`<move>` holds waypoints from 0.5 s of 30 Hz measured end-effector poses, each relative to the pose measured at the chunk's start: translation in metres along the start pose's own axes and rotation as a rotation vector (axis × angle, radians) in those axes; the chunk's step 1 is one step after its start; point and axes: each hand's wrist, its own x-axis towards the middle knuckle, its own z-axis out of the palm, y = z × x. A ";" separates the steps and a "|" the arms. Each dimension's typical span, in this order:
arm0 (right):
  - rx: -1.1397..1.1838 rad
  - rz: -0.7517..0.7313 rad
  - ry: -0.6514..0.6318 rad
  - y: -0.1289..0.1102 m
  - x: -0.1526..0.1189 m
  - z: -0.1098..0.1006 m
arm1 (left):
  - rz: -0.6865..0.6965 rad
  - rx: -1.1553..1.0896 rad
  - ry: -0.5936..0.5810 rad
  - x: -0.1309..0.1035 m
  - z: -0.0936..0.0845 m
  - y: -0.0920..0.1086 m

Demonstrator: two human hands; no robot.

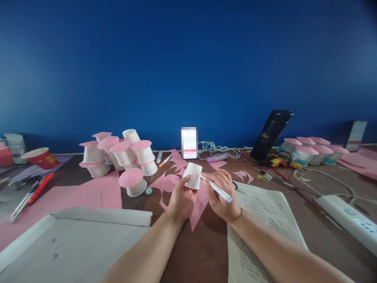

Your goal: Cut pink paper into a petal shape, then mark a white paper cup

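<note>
My left hand [182, 200] is closed around a small white paper cup [193, 176], held tilted above the table. In my right hand [222, 194] is a white pen [218, 190] with a pale blue end, gripped between the fingers. Its tip is at the cup's right side; whether it touches, I cannot tell. Under both hands lie cut pink paper scraps [198, 210]. On the left, several white paper cups with pink paper discs stand stacked, one disc-topped cup [137, 190] nearest me.
A grey-white box lid [97, 239] lies front left, beside pink paper [88, 192] and red-handled scissors [39, 190]. A printed sheet [265, 224] is under my right forearm. A black bottle [269, 135], more disc-topped cups [304, 155], cables and a power strip [350, 220] stand right. A phone [189, 143] leans behind.
</note>
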 end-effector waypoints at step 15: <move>-0.045 -0.035 -0.045 -0.004 0.001 0.001 | 0.009 0.073 -0.094 -0.001 -0.001 -0.001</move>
